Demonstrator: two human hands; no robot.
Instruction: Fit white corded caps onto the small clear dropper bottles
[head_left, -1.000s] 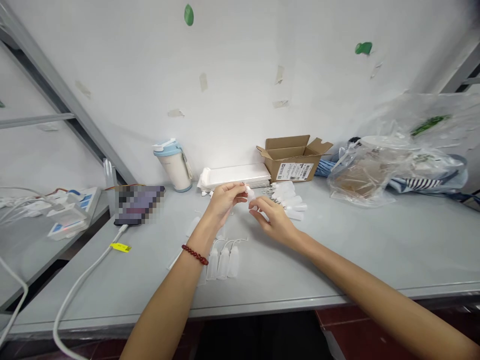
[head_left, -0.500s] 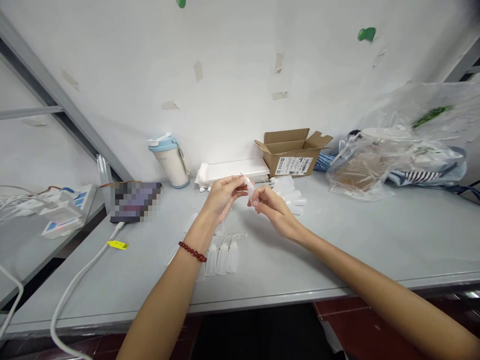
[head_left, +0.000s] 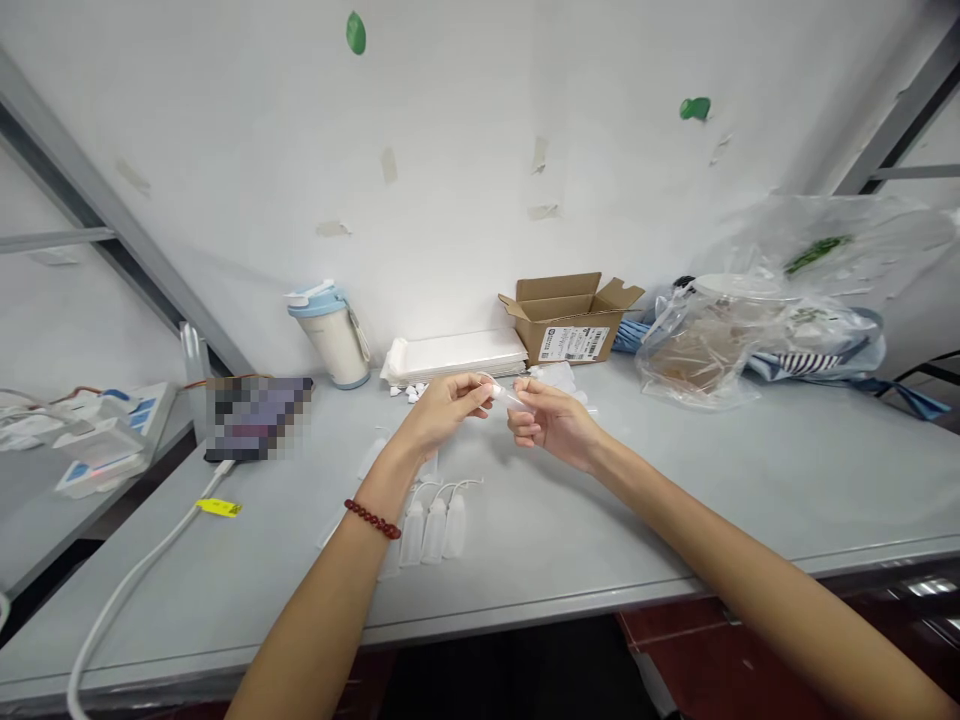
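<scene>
Between my hands, above the table, is a small translucent plastic squeeze bottle (head_left: pixel 510 398), tilted close to level. My left hand (head_left: pixel 441 412) pinches its white nozzle end, and the fingers partly cover it. My right hand (head_left: pixel 556 420) is closed round the bottle's body. Below my left wrist, several similar bottles (head_left: pixel 433 532) with thin curved spout tubes lie side by side. A few more lie partly hidden behind my left forearm. Beyond my right hand is a group of translucent bottles (head_left: pixel 553 376) that show no tubes. Small white caps (head_left: pixel 405 392) are scattered past my left hand.
At the back stand a blue-lidded cup (head_left: pixel 334 340), a stack of white flat packs (head_left: pixel 457 355) and an open cardboard box (head_left: pixel 570 325). Clear plastic bags (head_left: pixel 705 345) lie right. A blurred phone (head_left: pixel 259 418) with a white cable (head_left: pixel 142 565) lies left on the grey table (head_left: pixel 675 480).
The bottle has turned from nearly upright to nearly level. My right hand has rotated with it, while my left hand stays at the nozzle end. The camera view has shifted slightly.
</scene>
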